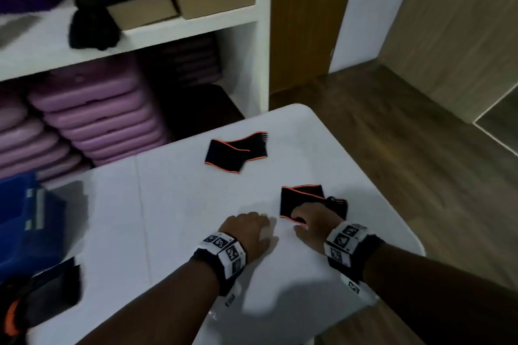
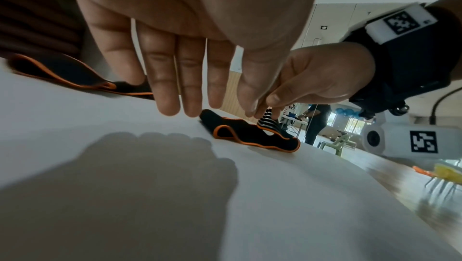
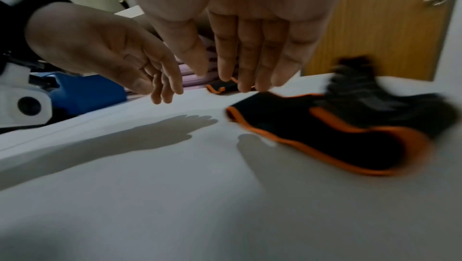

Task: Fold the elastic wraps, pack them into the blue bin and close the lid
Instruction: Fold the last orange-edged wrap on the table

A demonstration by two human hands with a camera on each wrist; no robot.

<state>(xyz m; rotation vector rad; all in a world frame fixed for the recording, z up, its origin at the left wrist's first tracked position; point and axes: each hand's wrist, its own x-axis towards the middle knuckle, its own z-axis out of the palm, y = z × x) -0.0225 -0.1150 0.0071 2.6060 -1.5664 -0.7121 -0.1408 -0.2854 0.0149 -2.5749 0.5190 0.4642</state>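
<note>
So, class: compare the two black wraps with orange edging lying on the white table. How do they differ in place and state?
The near wrap lies right at the right hand, whose fingertips reach its edge; the far wrap lies alone, further up the table, away from both hands. The near wrap lies nearer the table's right edge; the far wrap sits more centrally. Both are black with orange trim, loosely folded, outside the blue bin.

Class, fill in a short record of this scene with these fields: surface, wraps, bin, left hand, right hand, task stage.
surface: white table
wraps: near wrap by the right hand; far wrap lying apart, further back
bin: blue bin at the table's left edge
left hand: left hand with fingers straight above the table, holding nothing
right hand: right hand with fingers straight at the near wrap's edge
task stage: both wraps on the table, not yet packed
</note>
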